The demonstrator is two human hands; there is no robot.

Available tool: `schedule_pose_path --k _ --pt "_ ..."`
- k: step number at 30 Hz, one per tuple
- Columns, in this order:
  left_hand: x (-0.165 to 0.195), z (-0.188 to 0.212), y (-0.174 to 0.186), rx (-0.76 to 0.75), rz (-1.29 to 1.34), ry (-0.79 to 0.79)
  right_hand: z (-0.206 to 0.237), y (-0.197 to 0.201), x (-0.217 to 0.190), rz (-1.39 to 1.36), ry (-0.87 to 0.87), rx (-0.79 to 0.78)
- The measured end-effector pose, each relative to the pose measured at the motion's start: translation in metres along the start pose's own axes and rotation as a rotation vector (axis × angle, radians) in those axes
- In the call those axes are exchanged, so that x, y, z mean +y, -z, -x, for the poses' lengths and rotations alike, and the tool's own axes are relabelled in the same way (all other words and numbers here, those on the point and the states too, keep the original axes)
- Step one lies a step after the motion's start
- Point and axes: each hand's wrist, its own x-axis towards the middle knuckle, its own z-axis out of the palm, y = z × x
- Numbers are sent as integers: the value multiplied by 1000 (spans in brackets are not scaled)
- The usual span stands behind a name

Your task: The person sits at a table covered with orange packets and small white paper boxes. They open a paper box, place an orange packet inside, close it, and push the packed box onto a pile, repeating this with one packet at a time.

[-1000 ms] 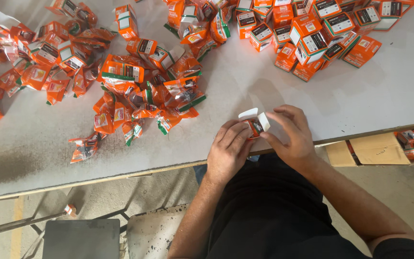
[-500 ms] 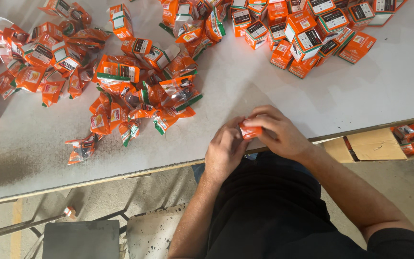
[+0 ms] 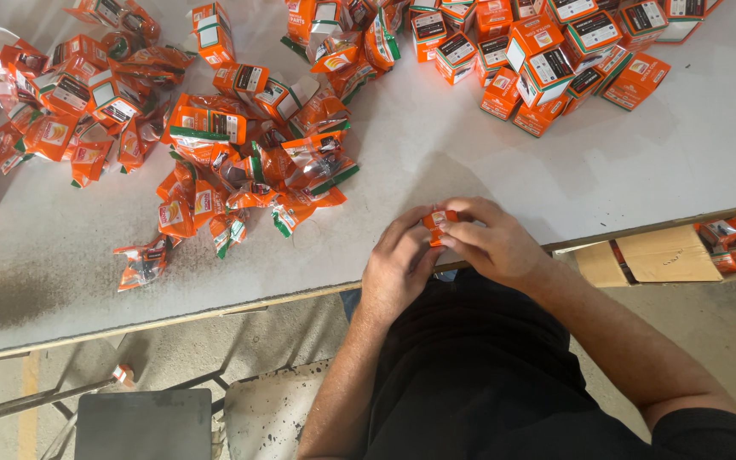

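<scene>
A small orange box point(image 3: 437, 225) is gripped between both hands at the near edge of the white table point(image 3: 470, 162). My left hand point(image 3: 398, 266) holds it from the left, fingers curled over it. My right hand point(image 3: 494, 244) covers it from the right, so most of the box is hidden. Just left of my hands lies a heap of orange plastic pouches point(image 3: 249, 183) with dark parts inside. A pile of closed orange boxes point(image 3: 547, 55) sits at the far right of the table.
More flattened orange cartons and pouches point(image 3: 53, 94) are scattered at the far left. A cardboard box point(image 3: 658, 255) with orange packs stands below the table's right edge. A dark stool point(image 3: 142, 424) is on the floor at lower left.
The box's white flap stood open a second ago; now both hands have closed round the box and drawn it nearer the table edge.
</scene>
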Motion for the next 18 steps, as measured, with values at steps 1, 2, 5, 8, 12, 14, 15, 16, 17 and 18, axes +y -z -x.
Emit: schedule_pose_path --k 1,2,5,8,12,14,15,16,17,18 --pt "1 -1 1 5 -58 -55 0 1 -1 61 58 -4" --pt "2 -1 2 10 -115 -110 1 2 -3 122 116 -8" --pt "5 -2 5 -52 -283 -212 1 8 -9 390 181 -73" --pt "1 -6 18 -61 -374 -273 -7 19 -9 688 149 -145" --pt "-30 -37 68 70 -622 -161 -29 34 3 807 -61 139" --pt "-49 -69 92 199 -757 -137 -35 32 1 649 -28 187" --pt "-55 -80 104 267 -837 -151 -35 29 -3 563 -16 202" --pt "-59 -93 112 193 -840 -86 -34 25 -8 496 14 164" --pt "-60 -104 117 121 -842 -25 -34 19 -15 432 47 129" --pt "-57 -109 119 56 -843 33 -35 15 -20 371 85 95"
